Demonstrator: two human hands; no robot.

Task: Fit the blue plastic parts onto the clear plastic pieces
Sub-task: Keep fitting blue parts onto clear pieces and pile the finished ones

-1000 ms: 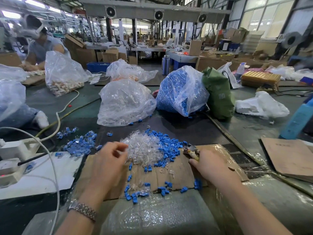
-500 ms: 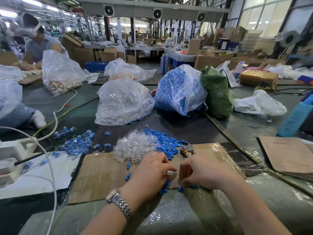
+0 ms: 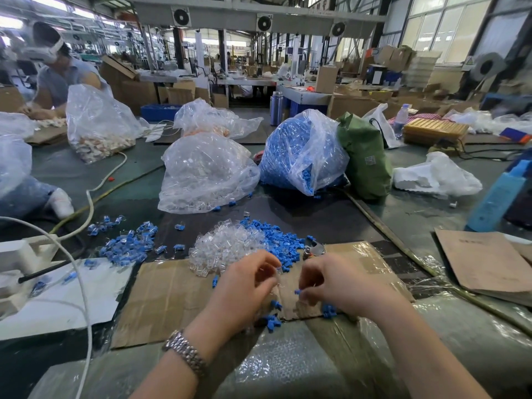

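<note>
Left hand (image 3: 244, 286), fingers curled, pinching a clear plastic piece (image 3: 277, 271) above the cardboard sheet (image 3: 172, 300). Right hand (image 3: 336, 283), fingers curled, pinching a blue plastic part (image 3: 298, 292) just beside it; the 2 parts close but apart. Loose blue parts (image 3: 275, 315) scattered on the cardboard under both hands. Directly behind: clear pile (image 3: 224, 249) touching blue pile (image 3: 276, 237), small metal tool (image 3: 313, 250) at its right edge. Assembled pieces (image 3: 126, 243) heaped to the left, near a white cable (image 3: 83, 283). Farther back: clear-parts bag (image 3: 204, 174), blue-parts bag (image 3: 299, 151), green sack (image 3: 365, 159) leaning against it.
</note>
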